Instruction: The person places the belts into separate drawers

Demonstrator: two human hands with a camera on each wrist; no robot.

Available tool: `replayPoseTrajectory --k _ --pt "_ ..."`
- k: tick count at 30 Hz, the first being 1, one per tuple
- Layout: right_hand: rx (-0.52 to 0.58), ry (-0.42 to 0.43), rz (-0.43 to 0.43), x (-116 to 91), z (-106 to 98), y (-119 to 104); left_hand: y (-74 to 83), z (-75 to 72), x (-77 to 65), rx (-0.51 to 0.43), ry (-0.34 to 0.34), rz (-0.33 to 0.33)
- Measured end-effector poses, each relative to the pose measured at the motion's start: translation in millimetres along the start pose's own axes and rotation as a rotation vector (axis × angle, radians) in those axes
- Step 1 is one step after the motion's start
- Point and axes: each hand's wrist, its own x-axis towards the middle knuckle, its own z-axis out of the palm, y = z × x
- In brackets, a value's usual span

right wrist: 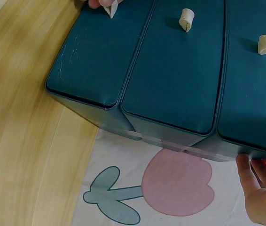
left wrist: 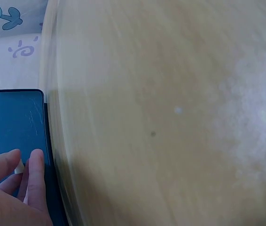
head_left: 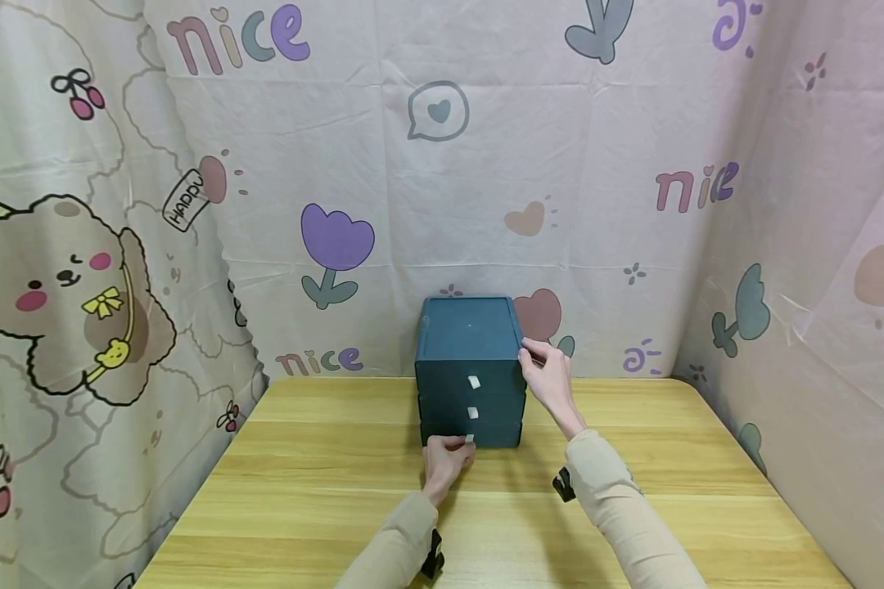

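Note:
A dark teal box of three stacked drawers stands on the table against the curtain. Each drawer front has a small pale pull tab, and all three drawers look closed. Low at the front, my left hand pinches the bottom drawer's tab between thumb and fingers. The right hand rests its fingertips on the box's right side, near the top. In the right wrist view, those fingers are fairly straight against the side wall. The middle tab and the top tab are untouched.
The wooden table extends to both sides of the box and in front of it. A printed curtain hangs right behind the box, and more curtain closes off the sides.

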Motion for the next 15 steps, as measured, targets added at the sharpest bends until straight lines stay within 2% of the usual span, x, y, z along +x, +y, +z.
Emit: replayPoseTrajectory --k 7,15 --pt "0.011 -0.009 -0.015 -0.4 -0.5 -0.1 -0.6 0.1 -0.2 -0.043 -0.029 0.017" --pt "0.014 -0.010 -0.004 -0.8 -1.3 0.3 0.4 0.5 -1.0 -0.007 -0.029 0.011"
